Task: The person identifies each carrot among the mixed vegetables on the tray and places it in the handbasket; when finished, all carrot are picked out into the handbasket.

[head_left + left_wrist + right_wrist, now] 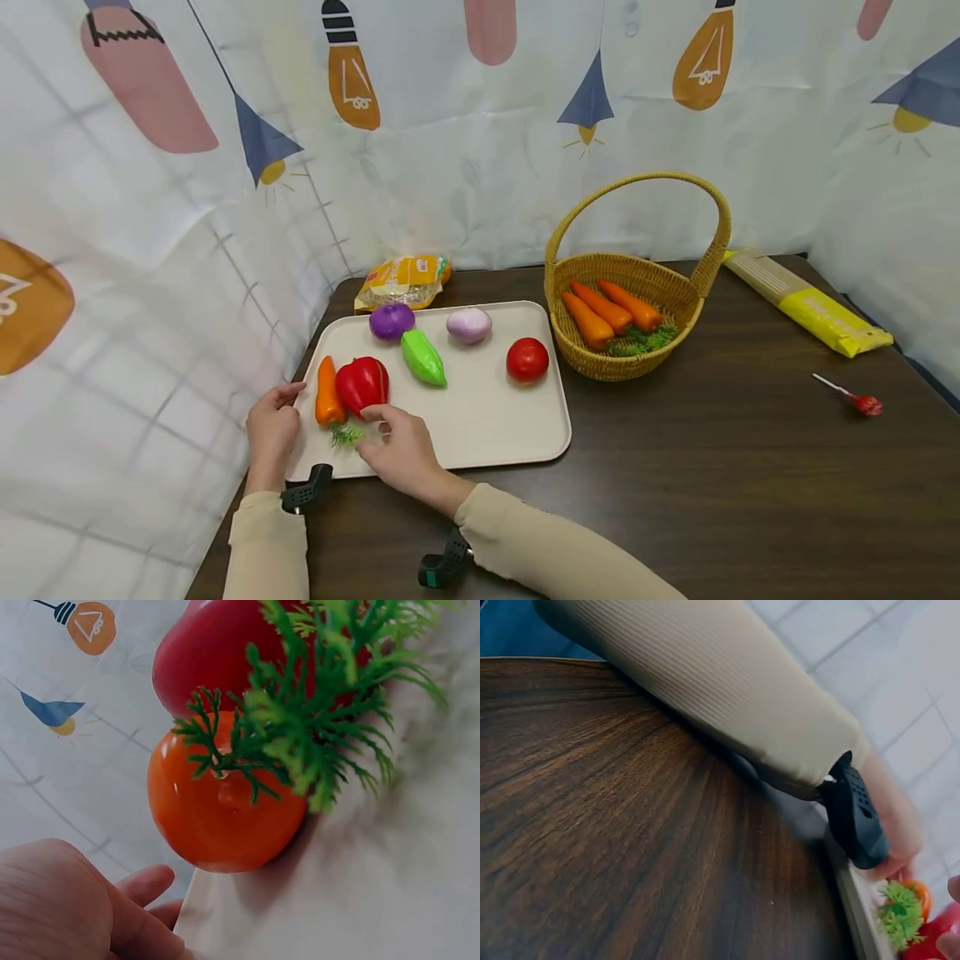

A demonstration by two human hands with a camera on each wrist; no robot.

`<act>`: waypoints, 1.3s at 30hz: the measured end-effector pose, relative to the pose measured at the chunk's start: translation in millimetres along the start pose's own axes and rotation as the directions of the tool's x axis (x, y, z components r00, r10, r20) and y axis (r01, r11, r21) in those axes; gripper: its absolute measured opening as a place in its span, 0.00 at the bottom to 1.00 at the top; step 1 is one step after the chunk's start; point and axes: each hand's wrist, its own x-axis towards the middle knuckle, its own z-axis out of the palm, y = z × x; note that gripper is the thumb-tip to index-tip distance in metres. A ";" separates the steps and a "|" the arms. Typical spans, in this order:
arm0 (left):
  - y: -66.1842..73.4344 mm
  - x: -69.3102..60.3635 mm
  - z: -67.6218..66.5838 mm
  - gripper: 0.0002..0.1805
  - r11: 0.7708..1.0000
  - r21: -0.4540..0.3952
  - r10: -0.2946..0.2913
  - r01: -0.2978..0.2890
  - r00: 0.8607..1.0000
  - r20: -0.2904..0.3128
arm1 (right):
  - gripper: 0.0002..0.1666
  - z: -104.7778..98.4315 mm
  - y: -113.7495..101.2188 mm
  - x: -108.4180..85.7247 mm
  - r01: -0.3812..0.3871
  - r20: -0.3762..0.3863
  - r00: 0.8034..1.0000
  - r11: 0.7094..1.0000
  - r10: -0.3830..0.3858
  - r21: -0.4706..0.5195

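My left hand [273, 425] is at the left rim of a cream tray [487, 429], its thumb and fingers pinching the edge in the left wrist view. Just inside that rim lies an orange carrot [327, 392] with green leaves. A red bell pepper [363, 385] sits against it on the right. My right hand [401, 446] reaches over the tray's front edge, index fingertip by the pepper's lower end, thumb near the carrot leaves, a gap between them. Also on the tray are a purple onion [392, 321], a green pointed vegetable [423, 358], a pale purple bulb [469, 325] and a tomato [527, 361].
Right of the tray stands a wicker basket [600, 367] with a tall handle and 3 carrots [611, 312]. A yellow packet [405, 282] lies behind the tray. Farther right are a long yellow noodle pack [813, 304] and a red lollipop [866, 405]. Patterned curtains enclose the table.
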 end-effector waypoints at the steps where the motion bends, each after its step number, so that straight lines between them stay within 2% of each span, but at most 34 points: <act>1: 0.5 0.3 0.5 0.31 1.000 -0.003 0.000 0.000 1.000 0.001 | 0.21 1.4 0.6 0.9 -0.001 0.000 1.000 1.000 0.001 -0.015; 7: 1.0 1.4 1.9 0.30 1.000 -0.004 -0.001 0.001 1.000 -0.012 | 0.22 8.5 4.3 8.0 -0.014 0.001 1.000 0.996 0.014 -0.087; 16: 0.7 -0.2 1.2 0.31 1.000 -0.023 -0.014 0.014 1.000 -0.027 | 0.23 16.4 0.2 17.2 -0.040 0.007 0.999 0.992 0.041 -0.116; 23: 0.0 -0.2 1.5 0.31 1.000 -0.029 -0.008 0.007 1.000 -0.027 | 0.24 23.3 -0.7 23.0 -0.113 -0.034 0.993 0.980 0.109 -0.163; 27: -0.3 -1.1 1.8 0.31 1.000 -0.025 -0.004 0.003 1.000 -0.021 | 0.21 25.2 1.2 25.1 -0.116 -0.044 0.993 0.974 0.109 -0.194; 34: -1.0 -0.8 0.5 0.31 1.000 -0.019 0.011 -0.011 1.000 -0.024 | 0.13 17.6 3.6 24.5 -0.075 -0.035 0.997 0.974 0.069 -0.212; 39: 0.4 -1.0 -1.0 0.31 1.000 -0.015 0.018 -0.019 1.000 -0.021 | 0.12 -1.6 5.1 20.0 -0.067 0.012 0.997 0.967 0.073 -0.246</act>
